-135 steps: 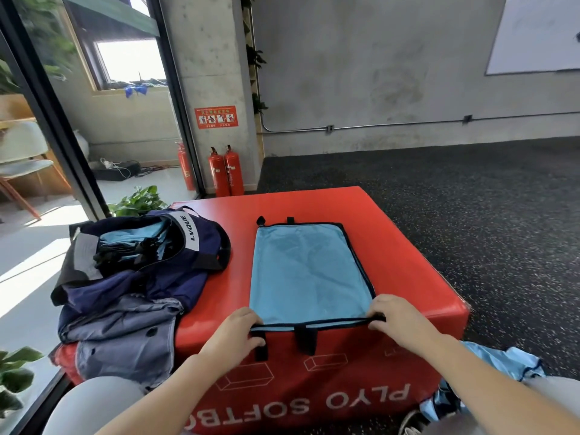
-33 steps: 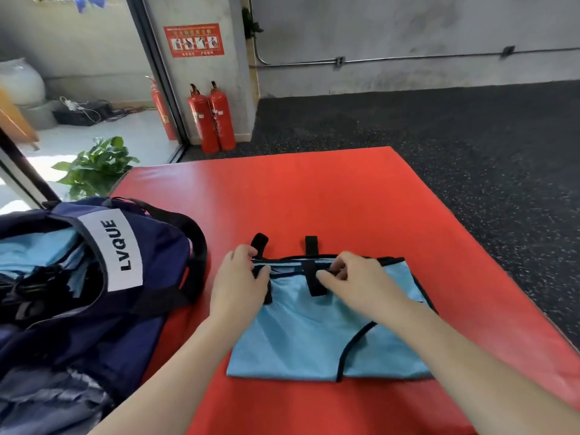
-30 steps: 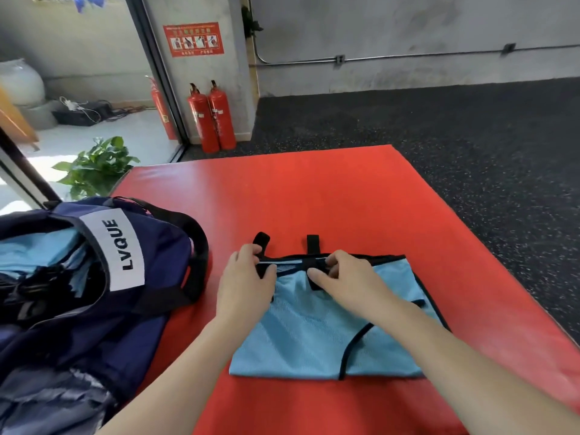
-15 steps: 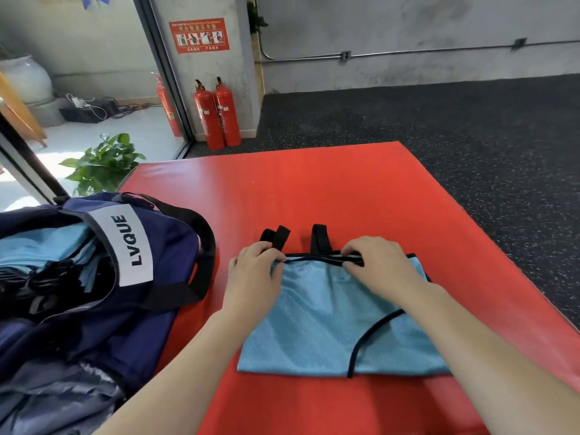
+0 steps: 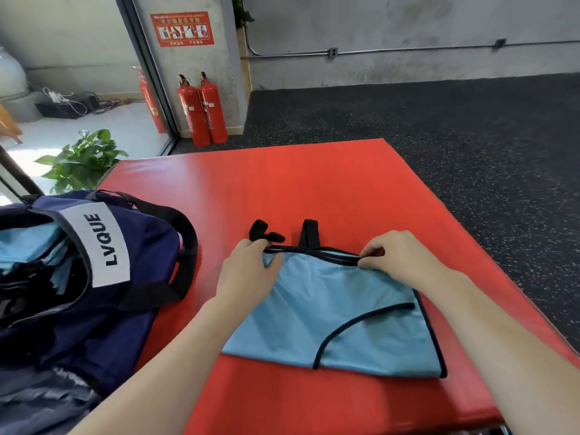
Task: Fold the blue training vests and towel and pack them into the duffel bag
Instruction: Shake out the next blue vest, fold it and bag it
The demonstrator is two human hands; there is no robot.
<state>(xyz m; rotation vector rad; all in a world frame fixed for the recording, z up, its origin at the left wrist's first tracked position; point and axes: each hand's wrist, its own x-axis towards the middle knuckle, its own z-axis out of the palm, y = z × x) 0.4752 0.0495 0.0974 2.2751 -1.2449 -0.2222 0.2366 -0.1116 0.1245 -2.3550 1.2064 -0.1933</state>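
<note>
Left hand (image 5: 248, 271) and right hand (image 5: 398, 259) pinch the folded vest (image 5: 329, 315) (far edge)

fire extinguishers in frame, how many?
3. Two fire extinguishers stand side by side against the concrete pillar; a third sits left, behind the door frame, partly hidden.

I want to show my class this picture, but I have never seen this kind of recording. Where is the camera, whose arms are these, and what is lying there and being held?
There is no machine: a person wears one camera on the head, looking down at their own arms. A folded blue vest lies on a red soft box. The left hand and right hand each pinch its far black-trimmed edge. The open navy duffel bag sits on the left, with more blue fabric inside.
</note>
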